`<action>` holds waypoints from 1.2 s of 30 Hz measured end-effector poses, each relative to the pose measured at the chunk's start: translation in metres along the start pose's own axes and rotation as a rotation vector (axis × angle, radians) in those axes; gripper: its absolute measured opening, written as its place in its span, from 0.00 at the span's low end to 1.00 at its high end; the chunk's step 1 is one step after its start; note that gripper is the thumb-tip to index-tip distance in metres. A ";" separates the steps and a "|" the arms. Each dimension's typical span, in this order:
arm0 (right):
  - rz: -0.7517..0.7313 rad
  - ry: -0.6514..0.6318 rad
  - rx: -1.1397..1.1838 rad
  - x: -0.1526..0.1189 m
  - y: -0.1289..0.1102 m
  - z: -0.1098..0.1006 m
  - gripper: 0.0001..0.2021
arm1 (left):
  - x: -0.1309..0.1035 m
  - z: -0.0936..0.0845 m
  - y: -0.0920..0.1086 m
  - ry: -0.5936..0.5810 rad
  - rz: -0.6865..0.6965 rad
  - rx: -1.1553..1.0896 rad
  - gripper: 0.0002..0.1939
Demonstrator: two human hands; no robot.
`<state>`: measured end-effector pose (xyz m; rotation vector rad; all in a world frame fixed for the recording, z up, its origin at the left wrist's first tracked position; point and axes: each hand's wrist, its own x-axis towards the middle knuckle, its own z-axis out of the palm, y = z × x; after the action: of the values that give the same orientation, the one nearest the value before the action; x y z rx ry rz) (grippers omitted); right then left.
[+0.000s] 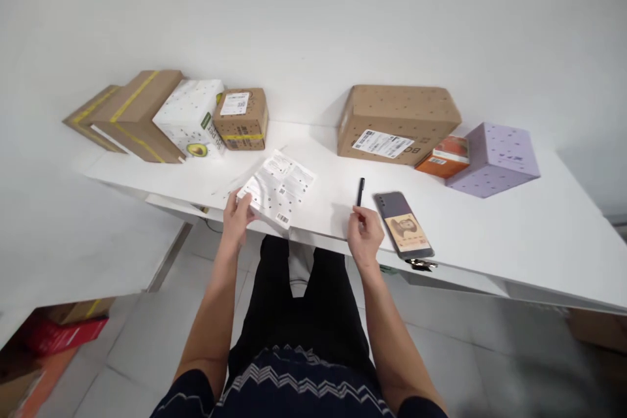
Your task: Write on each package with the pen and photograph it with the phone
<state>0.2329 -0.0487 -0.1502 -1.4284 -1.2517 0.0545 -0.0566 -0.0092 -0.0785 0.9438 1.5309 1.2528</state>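
A flat white box [281, 186] with printed text, a barcode and small dark marks lies at the table's front edge. My left hand [238, 214] grips its left front corner, thumb on top and fingers at the side. To the right, my right hand [365, 234] is closed with curled fingers at the table's edge. A black pen [361, 192] sticks out from its fingertips, pointing away from me; the pen's near end is hidden by the fingers. Beside that hand lies a dark smartphone [404, 225], back side up, with a picture card on it.
Along the wall at left stand taped brown cartons [142, 111], a white avocado-print box [191, 114] and a small brown box [242, 119]. At right are a large brown carton [396, 121], an orange box [443, 155] and a lilac box [497, 160]. A metallic object [421, 265] sits by the white table's [529, 241] edge.
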 end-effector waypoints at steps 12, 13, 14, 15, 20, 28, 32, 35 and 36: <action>0.203 -0.063 -0.219 0.018 0.006 0.003 0.13 | -0.069 0.008 -0.031 -0.193 -0.283 -0.288 0.36; 0.233 -0.135 -0.305 0.025 0.004 0.004 0.16 | -0.070 0.008 -0.031 -0.193 -0.280 -0.270 0.35; 0.266 -0.216 -0.392 0.033 0.002 0.006 0.20 | -0.072 0.007 -0.032 -0.176 -0.265 -0.232 0.34; 0.300 -0.298 -0.473 0.040 -0.001 0.007 0.23 | -0.073 0.005 -0.034 -0.140 -0.230 -0.170 0.33; 0.402 -0.566 -0.655 0.065 -0.013 0.016 0.28 | -0.085 0.003 -0.054 0.152 0.440 0.449 0.38; 0.472 -0.575 -0.353 0.066 0.005 0.009 0.29 | -0.074 0.028 -0.090 0.143 0.886 1.055 0.30; 0.656 -0.339 0.284 0.047 0.018 0.002 0.26 | -0.053 0.025 -0.095 0.157 0.957 0.996 0.25; 0.751 -0.148 0.610 0.038 0.022 0.001 0.22 | -0.043 0.017 -0.090 0.154 1.098 0.911 0.24; 0.767 -0.099 0.687 0.037 0.023 0.001 0.19 | -0.042 0.014 -0.087 0.166 1.113 0.874 0.24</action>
<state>0.2626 -0.0173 -0.1450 -1.2070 -0.5886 0.9871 -0.0317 -0.0614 -0.1576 2.5496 1.7417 1.3518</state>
